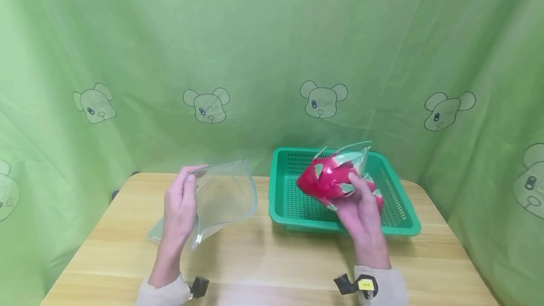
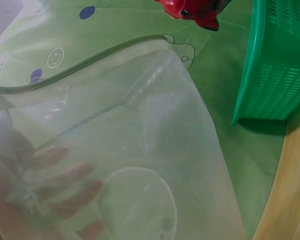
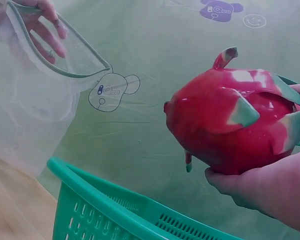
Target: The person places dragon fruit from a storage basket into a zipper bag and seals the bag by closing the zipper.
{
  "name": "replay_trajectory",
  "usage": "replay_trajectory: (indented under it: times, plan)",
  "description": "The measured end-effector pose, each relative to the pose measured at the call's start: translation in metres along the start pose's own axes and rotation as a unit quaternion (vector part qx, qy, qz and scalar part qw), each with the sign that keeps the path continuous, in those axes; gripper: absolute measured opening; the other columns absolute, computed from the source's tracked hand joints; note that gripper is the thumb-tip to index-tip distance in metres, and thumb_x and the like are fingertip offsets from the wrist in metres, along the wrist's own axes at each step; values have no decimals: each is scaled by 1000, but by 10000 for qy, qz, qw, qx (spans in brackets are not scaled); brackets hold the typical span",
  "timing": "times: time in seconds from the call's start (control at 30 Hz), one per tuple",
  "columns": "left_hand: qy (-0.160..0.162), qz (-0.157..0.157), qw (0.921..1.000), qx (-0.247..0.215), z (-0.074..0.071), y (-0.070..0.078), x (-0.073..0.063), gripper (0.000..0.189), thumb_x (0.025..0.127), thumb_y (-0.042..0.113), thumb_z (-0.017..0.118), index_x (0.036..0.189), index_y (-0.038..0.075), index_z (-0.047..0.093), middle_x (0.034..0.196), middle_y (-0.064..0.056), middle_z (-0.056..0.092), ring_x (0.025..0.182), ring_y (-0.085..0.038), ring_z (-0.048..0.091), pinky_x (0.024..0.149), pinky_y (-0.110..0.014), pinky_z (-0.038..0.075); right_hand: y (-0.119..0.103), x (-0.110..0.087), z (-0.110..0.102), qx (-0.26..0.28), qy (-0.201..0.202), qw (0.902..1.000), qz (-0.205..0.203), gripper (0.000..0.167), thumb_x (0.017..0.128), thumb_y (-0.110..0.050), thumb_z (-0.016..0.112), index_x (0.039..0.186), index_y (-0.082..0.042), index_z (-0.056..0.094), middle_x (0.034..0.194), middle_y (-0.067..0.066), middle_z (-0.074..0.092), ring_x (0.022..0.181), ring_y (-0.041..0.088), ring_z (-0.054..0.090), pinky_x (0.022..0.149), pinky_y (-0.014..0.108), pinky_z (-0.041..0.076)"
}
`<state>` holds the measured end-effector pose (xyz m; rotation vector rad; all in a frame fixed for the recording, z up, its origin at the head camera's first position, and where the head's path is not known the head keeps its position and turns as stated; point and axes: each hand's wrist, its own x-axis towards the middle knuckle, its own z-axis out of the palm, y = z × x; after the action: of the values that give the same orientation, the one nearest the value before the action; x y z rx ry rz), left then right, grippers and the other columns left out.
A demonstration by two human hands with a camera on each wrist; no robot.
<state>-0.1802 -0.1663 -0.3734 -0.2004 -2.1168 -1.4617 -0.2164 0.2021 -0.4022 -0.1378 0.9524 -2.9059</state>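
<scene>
My left hand pinches the edge of a clear zip bag, with the thumb on the near side. In the right wrist view the mouth of the bag gapes, and the fingers show through the film. A red dragon fruit with green-tipped scales is in my right hand, thumb on one side and fingers underneath. It hangs over the green basket, its pointed end turned left toward the bag. The right wrist view shows the dragon fruit above the basket rim.
The slotted green basket stands on the right of the wooden table, near its back edge. A flat pale clear item lies on the table beneath my left hand. A green curtain with bear heads hangs close behind and on both sides.
</scene>
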Motion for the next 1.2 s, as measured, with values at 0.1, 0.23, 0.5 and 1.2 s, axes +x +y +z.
replay_trajectory:
  times: [0.1,0.23,0.5,1.2]
  plan:
    - [15,-87,9999,-86,2,-1,1,34,111,14,38,126,9,68,110,-9,72,49,-10,39,58,-27,44,0,0,0,104,-49,9999,39,64,105,-21,51,158,-32,17,163,0,19,149,26,18,117,43,39]
    - [38,-257,9992,-313,4,-3,3,34,111,15,37,125,4,66,124,-11,70,95,-17,64,94,-38,52,-1,1,3,151,-47,9998,108,65,105,-21,53,158,-33,17,164,0,19,149,26,19,117,41,38]
    - [185,-446,9971,-590,7,-8,5,36,112,18,35,125,0,62,122,-15,70,120,-25,59,107,-54,43,3,0,13,155,118,9998,105,65,104,-21,54,156,-36,18,163,1,20,149,27,20,116,44,39]
    - [21,-701,9934,-908,21,-12,4,35,111,17,35,123,-2,61,123,-19,68,118,-28,61,106,-52,44,19,-4,39,-1227,-223,9889,-811,63,99,-9,53,154,-25,27,155,8,32,146,30,29,107,41,50]
